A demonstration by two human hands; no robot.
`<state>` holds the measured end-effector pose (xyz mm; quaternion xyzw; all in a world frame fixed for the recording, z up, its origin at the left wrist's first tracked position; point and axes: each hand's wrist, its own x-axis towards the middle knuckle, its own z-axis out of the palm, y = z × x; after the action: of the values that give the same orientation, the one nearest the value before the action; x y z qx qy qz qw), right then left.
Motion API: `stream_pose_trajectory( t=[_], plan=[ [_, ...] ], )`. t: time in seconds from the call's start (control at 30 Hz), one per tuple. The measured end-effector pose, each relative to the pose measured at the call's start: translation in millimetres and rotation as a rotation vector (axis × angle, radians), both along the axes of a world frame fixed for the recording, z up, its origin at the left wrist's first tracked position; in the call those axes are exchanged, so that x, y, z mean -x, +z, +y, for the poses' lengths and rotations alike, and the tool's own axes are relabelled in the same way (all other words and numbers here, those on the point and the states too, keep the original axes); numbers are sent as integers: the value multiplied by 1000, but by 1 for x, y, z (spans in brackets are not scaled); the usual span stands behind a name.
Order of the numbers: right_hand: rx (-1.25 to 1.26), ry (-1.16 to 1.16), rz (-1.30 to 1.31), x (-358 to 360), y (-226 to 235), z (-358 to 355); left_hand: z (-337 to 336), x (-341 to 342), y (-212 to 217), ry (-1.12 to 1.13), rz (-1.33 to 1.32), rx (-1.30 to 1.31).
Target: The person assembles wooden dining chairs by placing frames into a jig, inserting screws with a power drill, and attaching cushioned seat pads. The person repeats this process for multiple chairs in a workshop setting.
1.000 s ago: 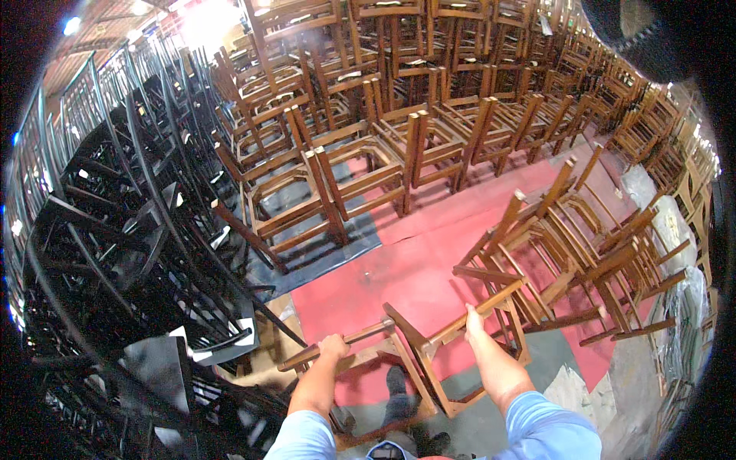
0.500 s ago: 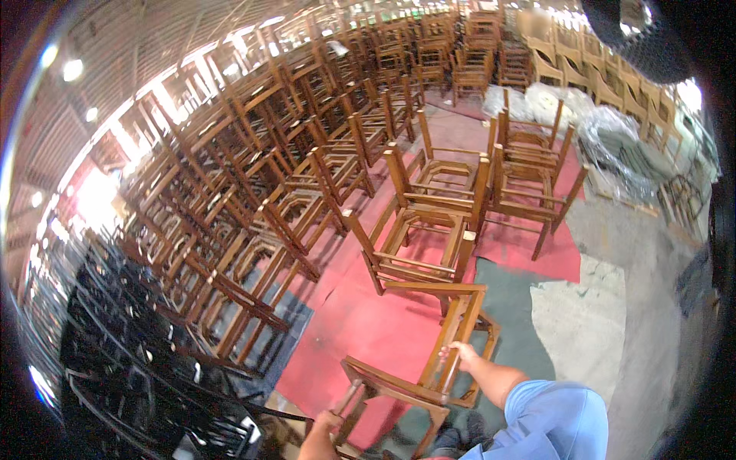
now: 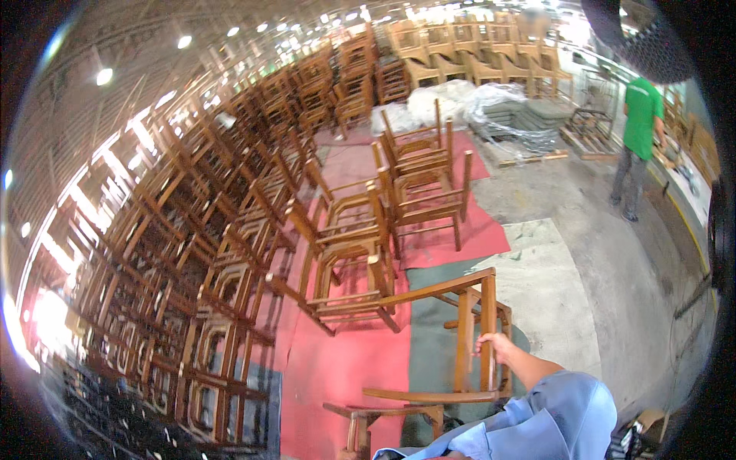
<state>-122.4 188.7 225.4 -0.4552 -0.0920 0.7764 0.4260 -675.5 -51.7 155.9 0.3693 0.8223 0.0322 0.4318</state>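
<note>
Evidently, the right hand's (image 3: pixel 497 347) grip is clamped on an angular brown wooden chair frame (image 3: pixel 488 307), mostly right of the flat red floor sheet (image 3: pixel 345 376). The left hand (image 3: pixel 349 454), largely cut off, meets another brown wooden frame (image 3: pixel 383 412) over the sheet's near end; whether it's closed, I can't tell. Swinging leftward could knock the brown wooden chairs (image 3: pixel 303 221) standing on the sheet; an off-centre, 1-handed hold could let either load twist.

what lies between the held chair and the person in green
In the head view, mostly a pale patch of flooring, then grey floor, lies between the chair and the person in green.
</note>
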Motion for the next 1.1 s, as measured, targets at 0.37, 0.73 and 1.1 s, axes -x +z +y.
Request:
stream_pose_trajectory(
  t=[0.37,0.73,1.1],
  plan=[
    [-65,-275,-247,-300,31,-130,134,-205,27,-356,-46,-1],
    [-100,-757,-424,-554,64,-275,198,-422,17,-479,-190,-7],
    [109,-1328,-479,-703,94,-345,338,-705,-56,-1135,-116,-190]
  ],
)
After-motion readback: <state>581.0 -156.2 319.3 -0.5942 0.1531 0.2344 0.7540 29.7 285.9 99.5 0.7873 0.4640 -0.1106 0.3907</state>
